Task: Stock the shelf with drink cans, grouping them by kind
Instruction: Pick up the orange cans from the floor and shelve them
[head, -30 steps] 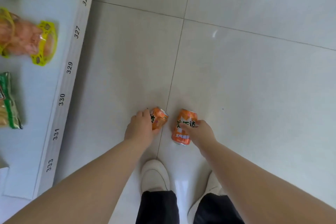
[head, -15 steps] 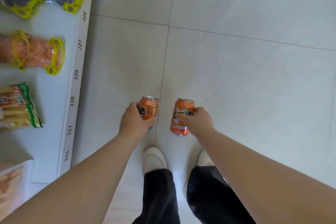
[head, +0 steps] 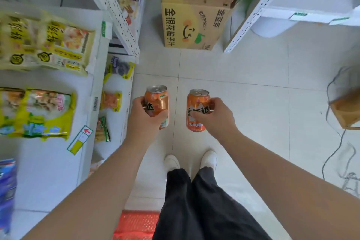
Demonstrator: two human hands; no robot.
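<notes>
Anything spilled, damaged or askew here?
No spill: left can, in the left hand, and right can, in the right hand, look intact. A red-arrow label lies crooked on the left shelf; a loose cable trails across the floor at right.

Cardboard box (head: pixel 191 23), snack packets (head: pixel 46 39), red basket (head: pixel 136 224)

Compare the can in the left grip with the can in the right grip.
The left can shows its side, with a green patch near the rim; the right can shows its black lettering almost whole. The left grip wraps the left can's lower half; the right grip holds the right can from its side. Both are orange, with their tops up.
</notes>
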